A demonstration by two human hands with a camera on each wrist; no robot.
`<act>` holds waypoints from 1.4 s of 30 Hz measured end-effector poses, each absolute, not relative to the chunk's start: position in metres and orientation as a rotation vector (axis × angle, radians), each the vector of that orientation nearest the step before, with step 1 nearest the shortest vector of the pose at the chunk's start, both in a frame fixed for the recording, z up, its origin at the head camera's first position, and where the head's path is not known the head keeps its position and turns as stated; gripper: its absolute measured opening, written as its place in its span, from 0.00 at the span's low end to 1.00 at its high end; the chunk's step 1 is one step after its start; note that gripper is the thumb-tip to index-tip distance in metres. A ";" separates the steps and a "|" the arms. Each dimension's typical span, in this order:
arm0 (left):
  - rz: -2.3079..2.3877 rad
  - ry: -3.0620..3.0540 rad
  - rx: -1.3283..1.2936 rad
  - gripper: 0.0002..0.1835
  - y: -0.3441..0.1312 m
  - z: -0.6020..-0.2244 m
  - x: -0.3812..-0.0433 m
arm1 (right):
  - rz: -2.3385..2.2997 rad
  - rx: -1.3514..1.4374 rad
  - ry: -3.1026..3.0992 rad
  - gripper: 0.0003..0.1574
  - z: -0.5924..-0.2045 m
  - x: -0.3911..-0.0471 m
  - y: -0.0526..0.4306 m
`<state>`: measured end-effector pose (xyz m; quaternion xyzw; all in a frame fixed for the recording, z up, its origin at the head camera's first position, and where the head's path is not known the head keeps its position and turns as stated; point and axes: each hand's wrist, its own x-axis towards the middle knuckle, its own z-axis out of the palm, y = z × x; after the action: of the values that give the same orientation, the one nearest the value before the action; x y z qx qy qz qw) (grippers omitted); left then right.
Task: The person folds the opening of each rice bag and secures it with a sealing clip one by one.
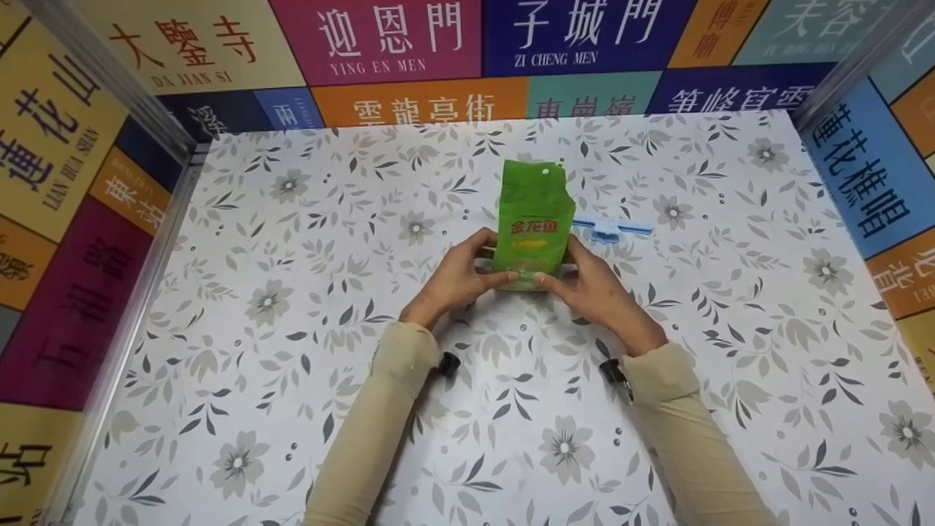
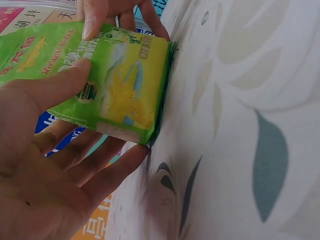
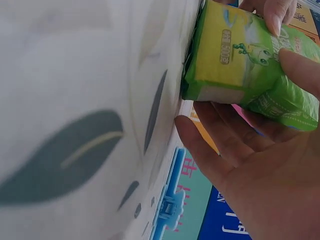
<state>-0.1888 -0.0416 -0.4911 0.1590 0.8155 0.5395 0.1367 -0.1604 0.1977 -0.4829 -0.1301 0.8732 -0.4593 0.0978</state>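
A green plastic food bag with red print stands upright on the table, its top edge uneven. In the left wrist view the lower front of the bag is yellow with a printed picture. My left hand holds the bag's left side, its thumb on the front and its fingers along the side. On the opposite side my right hand grips it likewise, the two thumbs close together near the bottom. Behind and right of the bag lies a blue and white bag clip, also seen in the right wrist view.
The table wears a white cover with grey leaves and flowers. Coloured panels with large lettering rise behind it and along both sides. Black wrist cameras sit at the cuffs of the beige sleeves.
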 end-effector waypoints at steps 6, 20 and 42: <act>1.527 2.351 0.458 0.22 -0.043 -0.488 -0.187 | -1.329 -0.404 2.571 0.43 -0.482 -0.159 0.201; 1.487 2.325 0.466 0.27 -0.040 -0.484 -0.190 | -1.375 -0.417 2.578 0.44 -0.479 -0.159 0.202; 1.966 2.264 0.417 0.26 -0.015 -0.459 -0.194 | -1.763 -0.414 2.811 0.24 -0.463 -0.149 0.185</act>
<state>-0.1941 -0.0151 -0.4588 0.1374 0.7466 0.6484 0.0571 -0.1493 0.1853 -0.4634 -0.1232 0.8364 -0.5245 -0.1008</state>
